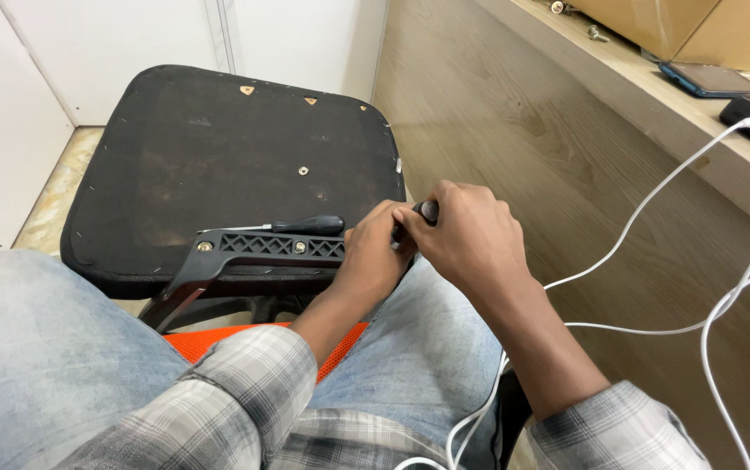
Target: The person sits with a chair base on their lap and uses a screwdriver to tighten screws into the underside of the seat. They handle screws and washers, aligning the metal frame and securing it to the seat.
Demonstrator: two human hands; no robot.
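A black tool handle (428, 210) sits right in the grip of the right hand (471, 239), only its rounded end showing above the knuckles at the hand's upper left; the rest is hidden under the fingers, so its shaft and tip cannot be seen. From the exposed end the tool seems to run downward and away to the left, toward the near right corner of the black plastic bracket (257, 257), though its exact long axis cannot be told. The right hand is closed tightly around the handle, fingers curled over it. The left hand (373, 257) lies just left of and touching the right, its fingers bent and pressed in where tool and bracket meet; whether it pinches anything is hidden. A second screwdriver (292, 226) with a black handle lies loose just left of both hands, along the bracket's far edge, its long axis running left to right with the metal shaft pointing left. The bracket is fixed to the underside of an upturned black seat pad (218, 148), which spreads away beyond the hands. White cables (653, 196) trail to the right of the right forearm.
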